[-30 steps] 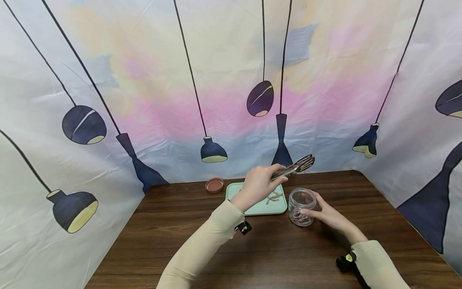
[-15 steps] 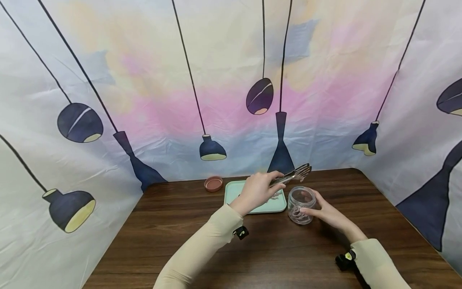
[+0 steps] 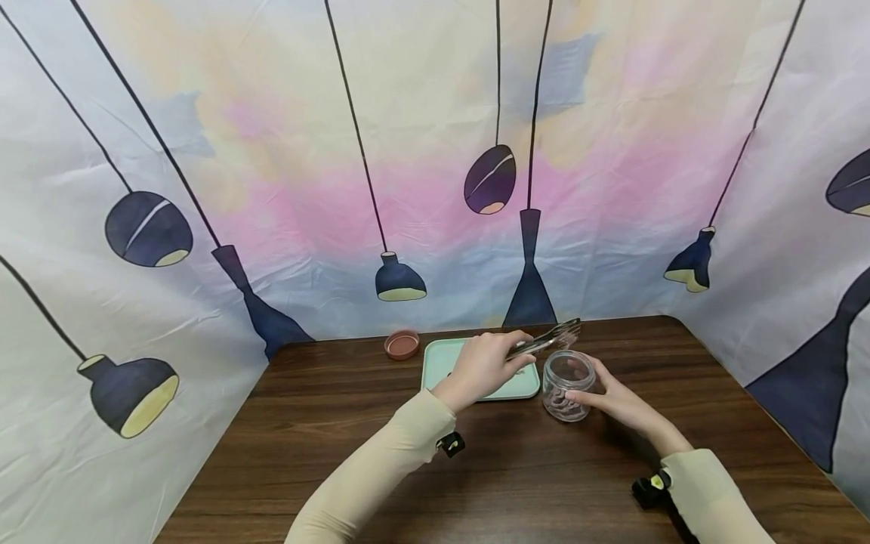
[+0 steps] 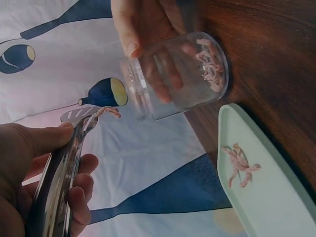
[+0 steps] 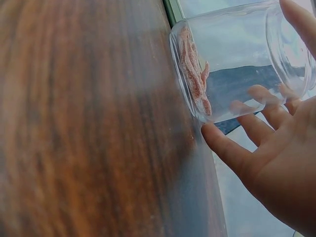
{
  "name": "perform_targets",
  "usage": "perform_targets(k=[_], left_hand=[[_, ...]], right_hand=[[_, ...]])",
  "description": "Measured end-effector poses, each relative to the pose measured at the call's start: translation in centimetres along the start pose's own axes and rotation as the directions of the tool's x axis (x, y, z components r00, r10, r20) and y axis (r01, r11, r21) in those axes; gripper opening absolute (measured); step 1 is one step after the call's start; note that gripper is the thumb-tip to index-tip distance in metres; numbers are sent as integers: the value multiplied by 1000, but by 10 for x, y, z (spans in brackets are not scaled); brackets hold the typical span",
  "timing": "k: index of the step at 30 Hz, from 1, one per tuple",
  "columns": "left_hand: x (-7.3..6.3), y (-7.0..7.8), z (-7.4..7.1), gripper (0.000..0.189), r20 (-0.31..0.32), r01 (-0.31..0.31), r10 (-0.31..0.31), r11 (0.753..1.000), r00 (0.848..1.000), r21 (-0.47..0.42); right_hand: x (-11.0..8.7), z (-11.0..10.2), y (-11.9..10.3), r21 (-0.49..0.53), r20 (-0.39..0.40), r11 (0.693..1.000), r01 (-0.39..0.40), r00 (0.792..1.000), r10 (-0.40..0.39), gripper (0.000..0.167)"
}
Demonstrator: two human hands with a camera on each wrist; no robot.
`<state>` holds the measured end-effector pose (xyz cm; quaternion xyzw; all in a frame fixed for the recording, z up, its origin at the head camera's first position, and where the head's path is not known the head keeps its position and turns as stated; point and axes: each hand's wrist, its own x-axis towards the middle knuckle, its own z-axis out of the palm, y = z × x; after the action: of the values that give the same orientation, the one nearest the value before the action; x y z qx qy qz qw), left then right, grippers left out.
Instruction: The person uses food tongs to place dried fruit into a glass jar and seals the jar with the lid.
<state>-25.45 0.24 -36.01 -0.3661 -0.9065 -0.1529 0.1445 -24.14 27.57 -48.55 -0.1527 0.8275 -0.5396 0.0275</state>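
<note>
My left hand (image 3: pixel 484 364) grips metal tongs (image 3: pixel 544 341) with slotted tips. In the left wrist view, the tongs' tips pinch a pinkish, twisted strip (image 4: pixel 109 111), perhaps dried meat. It hangs just outside the mouth of a clear jar (image 3: pixel 566 404). My right hand (image 3: pixel 615 400) holds this upright jar, thumb on the near side and fingers around the other. Several similar strips (image 5: pixel 193 74) lie at the jar's bottom. On the pale green tray (image 3: pixel 438 361), partly covered by my left hand, are a few more strips (image 4: pixel 239 165).
A round reddish-brown lid (image 3: pixel 402 345) lies left of the tray near the back edge. All of this stands on a dark wooden table (image 3: pixel 503 476). A cloth printed with lamps (image 3: pixel 435 189) hangs right behind it.
My left hand has come down a little, lowering the tongs' tips toward the jar's mouth. The right hand keeps its hold on the jar, which stays in place.
</note>
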Motion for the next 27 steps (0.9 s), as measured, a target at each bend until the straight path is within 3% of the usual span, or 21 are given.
perform_targets(k=[10, 27], left_hand=[[-8, -2, 9, 30, -19, -28, 29, 1000, 999, 12], [-16, -5, 22, 28, 8, 0, 0, 1000, 1000, 13]], right_hand=[[0, -1, 1, 7, 0, 1000, 12, 1000, -12, 84], [-1, -2, -3, -28, -9, 995, -96, 995, 96, 95]])
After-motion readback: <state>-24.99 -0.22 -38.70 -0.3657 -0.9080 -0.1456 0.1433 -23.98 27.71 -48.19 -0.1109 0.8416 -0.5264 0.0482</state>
